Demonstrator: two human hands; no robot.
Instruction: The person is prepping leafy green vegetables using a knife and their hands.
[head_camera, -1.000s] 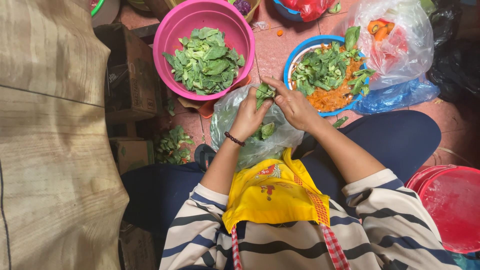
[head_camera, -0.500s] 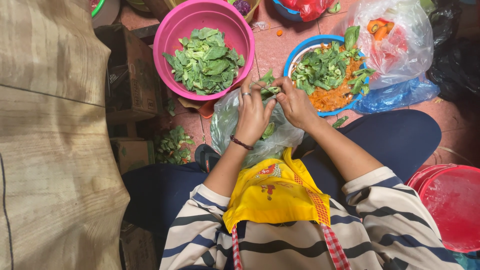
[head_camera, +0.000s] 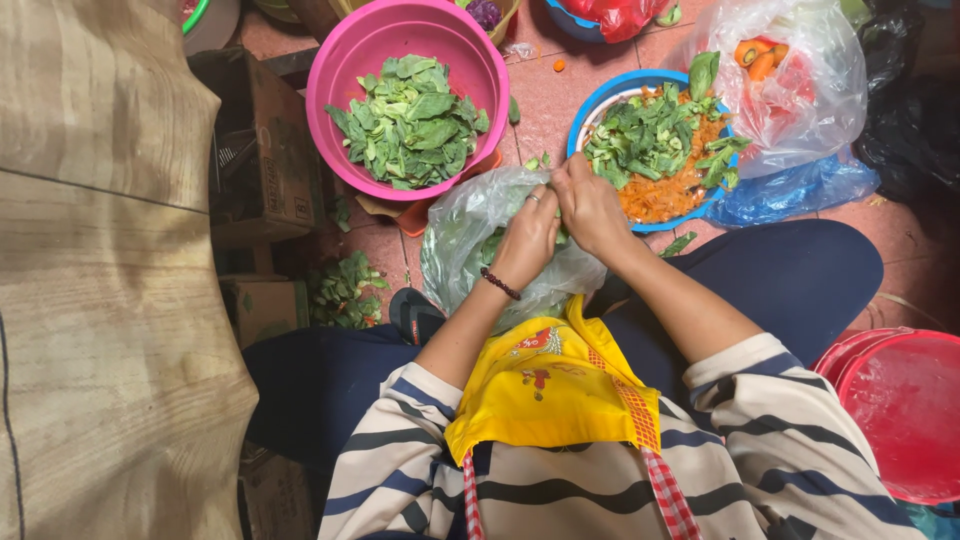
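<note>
Both hands lowered since earlier onto clear plastic bag (head_camera: 470, 235), left hand (head_camera: 528, 240) and right hand (head_camera: 592, 208) touching, fingers curled, contents hidden, pink bowl (head_camera: 340, 75) at eleven o'clock.

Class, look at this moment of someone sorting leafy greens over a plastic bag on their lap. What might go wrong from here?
1. Both hands, left hand and right hand, work above a thin clear plastic bag whose mouth sags; leaves may slip past it, as some greens on the floor suggest.
2. The pink basin sits partly over a cardboard box and might tip if knocked.
</note>
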